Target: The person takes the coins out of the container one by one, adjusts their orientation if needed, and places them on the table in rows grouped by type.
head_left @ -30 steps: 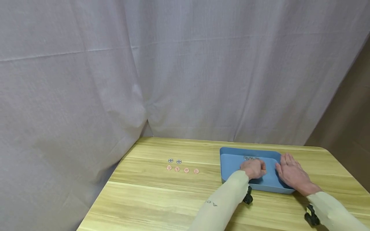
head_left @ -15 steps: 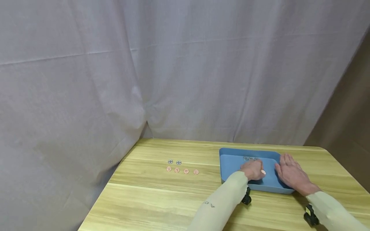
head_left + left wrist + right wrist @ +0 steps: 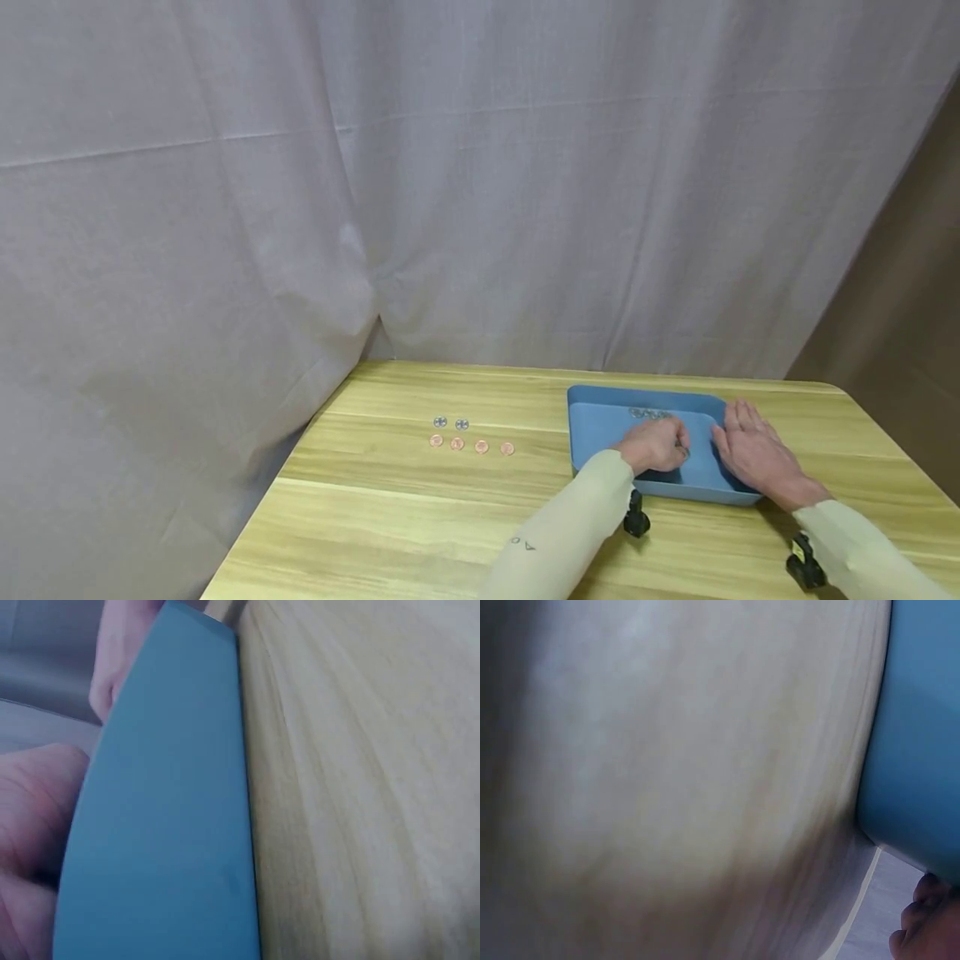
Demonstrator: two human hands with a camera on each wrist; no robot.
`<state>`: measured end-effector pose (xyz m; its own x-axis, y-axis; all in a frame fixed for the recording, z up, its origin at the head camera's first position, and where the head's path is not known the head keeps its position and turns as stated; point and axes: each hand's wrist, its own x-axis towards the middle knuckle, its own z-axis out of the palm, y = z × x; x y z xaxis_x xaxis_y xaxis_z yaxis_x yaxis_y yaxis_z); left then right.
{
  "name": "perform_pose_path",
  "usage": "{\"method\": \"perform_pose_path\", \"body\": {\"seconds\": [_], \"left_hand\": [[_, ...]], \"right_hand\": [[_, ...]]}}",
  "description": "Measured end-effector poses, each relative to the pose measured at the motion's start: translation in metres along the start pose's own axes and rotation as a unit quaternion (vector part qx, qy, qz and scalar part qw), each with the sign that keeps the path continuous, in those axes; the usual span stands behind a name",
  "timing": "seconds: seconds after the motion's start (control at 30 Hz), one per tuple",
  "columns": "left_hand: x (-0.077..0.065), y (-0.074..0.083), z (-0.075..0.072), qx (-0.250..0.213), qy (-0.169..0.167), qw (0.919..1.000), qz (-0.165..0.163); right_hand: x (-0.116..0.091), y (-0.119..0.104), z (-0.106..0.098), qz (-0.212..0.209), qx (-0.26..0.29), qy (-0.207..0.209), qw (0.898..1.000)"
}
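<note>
My left hand (image 3: 654, 444) is inside the blue tray (image 3: 705, 483), fingers curled down, pinching a coin (image 3: 683, 451) that barely shows at the fingertips. Along the tray's back side lies a row of silver coins (image 3: 649, 413), partly behind that hand. My right hand (image 3: 757, 450) rests with straight fingers on the tray's right rim. From the left wrist, the tray's outer wall (image 3: 165, 795) hides most of the left hand (image 3: 34, 810). In the right wrist view only part of the right hand (image 3: 934, 922) shows, at the tray's corner.
Left of the tray, two silver coins (image 3: 462, 424) lie on the wooden table (image 3: 360, 517) behind a row of several copper coins (image 3: 482, 447). A grey curtain (image 3: 480, 208) hangs along the table's back edge.
The left hand shifts slightly within the tray and its fingers turn; the coin at its fingertips showed bright half a second ago and now shows dull. The right hand stays put.
</note>
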<state>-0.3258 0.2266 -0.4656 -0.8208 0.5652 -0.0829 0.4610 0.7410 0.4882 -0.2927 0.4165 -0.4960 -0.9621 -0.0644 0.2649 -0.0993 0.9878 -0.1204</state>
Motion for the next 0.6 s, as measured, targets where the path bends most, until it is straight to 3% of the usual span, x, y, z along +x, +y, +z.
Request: {"method": "perform_pose_path", "body": {"seconds": [0.17, 0.47, 0.6], "left_hand": [[-0.005, -0.008, -0.005, -0.08, -0.004, 0.9967, 0.011], [-0.017, -0.026, -0.015, -0.121, 0.01, 0.992, 0.032], [-0.03, -0.029, -0.024, -0.098, 0.021, 0.9937, 0.051]], "right_hand": [[0.001, 0.0, 0.0, 0.0, 0.001, -0.001, 1.0], [0.001, 0.002, -0.001, 0.017, 0.005, -0.02, 1.0], [0.0, 0.001, -0.001, 0.018, 0.007, -0.026, 0.999]]}}
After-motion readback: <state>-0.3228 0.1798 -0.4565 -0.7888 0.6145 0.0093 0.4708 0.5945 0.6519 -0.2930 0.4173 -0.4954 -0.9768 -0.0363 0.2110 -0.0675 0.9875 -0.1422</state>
